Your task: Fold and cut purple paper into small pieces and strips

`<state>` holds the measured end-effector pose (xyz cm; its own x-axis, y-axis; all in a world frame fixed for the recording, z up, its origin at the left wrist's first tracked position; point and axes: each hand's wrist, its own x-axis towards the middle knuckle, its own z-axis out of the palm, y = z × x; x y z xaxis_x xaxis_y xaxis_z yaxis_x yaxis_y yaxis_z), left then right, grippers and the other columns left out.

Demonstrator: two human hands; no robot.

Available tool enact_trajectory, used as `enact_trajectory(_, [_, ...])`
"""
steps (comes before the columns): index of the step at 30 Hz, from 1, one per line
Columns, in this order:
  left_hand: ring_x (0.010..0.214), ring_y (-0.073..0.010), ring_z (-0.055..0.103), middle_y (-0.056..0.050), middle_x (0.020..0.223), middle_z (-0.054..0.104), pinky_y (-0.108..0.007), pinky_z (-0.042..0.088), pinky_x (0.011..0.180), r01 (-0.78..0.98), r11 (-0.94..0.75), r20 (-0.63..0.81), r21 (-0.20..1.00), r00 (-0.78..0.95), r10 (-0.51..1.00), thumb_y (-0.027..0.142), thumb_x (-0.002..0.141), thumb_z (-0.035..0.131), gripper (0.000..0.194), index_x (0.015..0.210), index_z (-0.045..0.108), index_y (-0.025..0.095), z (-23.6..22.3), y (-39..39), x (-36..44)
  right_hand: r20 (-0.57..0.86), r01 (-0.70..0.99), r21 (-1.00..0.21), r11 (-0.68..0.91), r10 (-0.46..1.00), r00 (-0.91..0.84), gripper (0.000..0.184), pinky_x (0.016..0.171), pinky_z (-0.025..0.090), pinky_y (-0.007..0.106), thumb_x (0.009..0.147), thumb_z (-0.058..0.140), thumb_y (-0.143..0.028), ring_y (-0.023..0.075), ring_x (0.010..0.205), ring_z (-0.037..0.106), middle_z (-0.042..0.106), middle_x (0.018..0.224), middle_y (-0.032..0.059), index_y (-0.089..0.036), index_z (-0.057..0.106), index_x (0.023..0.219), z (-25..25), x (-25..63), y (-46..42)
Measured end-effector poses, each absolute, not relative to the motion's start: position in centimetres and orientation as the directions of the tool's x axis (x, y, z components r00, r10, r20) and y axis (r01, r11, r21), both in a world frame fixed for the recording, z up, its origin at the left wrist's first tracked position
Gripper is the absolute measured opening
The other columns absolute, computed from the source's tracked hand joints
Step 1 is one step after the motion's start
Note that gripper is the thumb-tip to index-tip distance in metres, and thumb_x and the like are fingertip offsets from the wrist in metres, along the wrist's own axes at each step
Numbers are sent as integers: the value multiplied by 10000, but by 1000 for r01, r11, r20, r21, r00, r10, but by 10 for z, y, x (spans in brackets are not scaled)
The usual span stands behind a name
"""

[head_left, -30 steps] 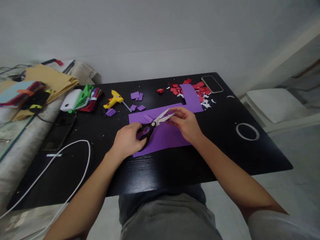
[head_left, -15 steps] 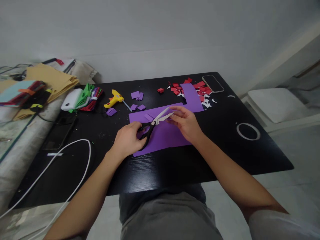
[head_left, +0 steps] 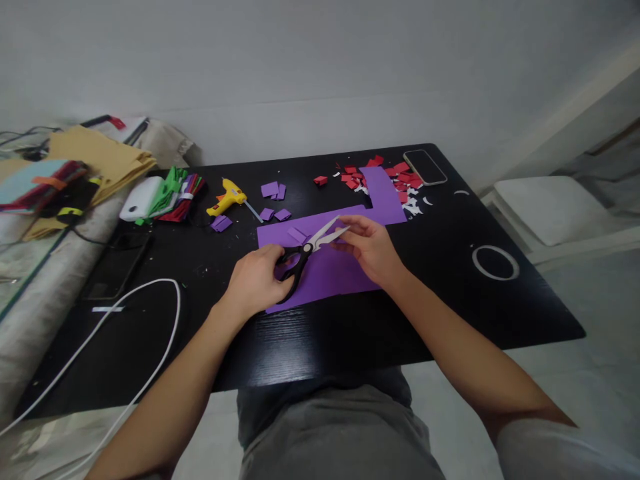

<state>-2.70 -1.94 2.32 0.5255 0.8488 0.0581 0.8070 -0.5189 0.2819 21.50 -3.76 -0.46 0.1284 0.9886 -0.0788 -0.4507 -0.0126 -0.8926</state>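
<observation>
My left hand (head_left: 256, 281) is closed round the black handles of a pair of scissors (head_left: 309, 248), whose blades stand apart and point away to the right. My right hand (head_left: 371, 247) is beside the blade tips, fingers bent in a pinch; whatever is between them is too small to make out. Under both hands lies a large purple sheet of paper (head_left: 320, 280). A small purple strip (head_left: 297, 235) rests on that sheet, just left of the blades. Another purple piece (head_left: 383, 193), longer and narrower, lies beyond my right hand.
A yellow glue gun (head_left: 227, 197) and small purple pieces (head_left: 270, 189) lie at the back. Red paper scraps (head_left: 407, 179) and a phone (head_left: 425, 167) are back right, a tape-like ring (head_left: 495, 263) right. A white cable (head_left: 173, 327) loops across the left of the black table (head_left: 300, 350).
The scissor blades have opened very slightly wider. Both hands keep nearly the same place, and the whole view has shifted a little.
</observation>
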Motion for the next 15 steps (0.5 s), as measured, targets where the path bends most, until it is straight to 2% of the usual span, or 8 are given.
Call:
enact_trajectory(5, [795, -249, 653, -45, 836, 668, -330, 391, 660, 810, -517, 57, 277, 523, 851, 418, 854, 601, 206, 839, 545, 221, 23, -20, -27, -84, -450, -893, -24, 990, 114, 355, 910, 638, 439, 650, 943, -296, 195, 889, 733, 746, 877, -10, -251, 737, 935, -4, 215, -38])
enact_trajectory(15, [781, -239, 650, -39, 837, 675, -326, 379, 650, 808, -515, 43, 285, 526, 849, 400, 846, 617, 194, 828, 550, 219, 23, -21, -28, -101, -487, -873, -26, 987, 128, 362, 859, 656, 405, 608, 964, -279, 182, 842, 736, 764, 849, -2, -233, 754, 901, -1, 213, -38])
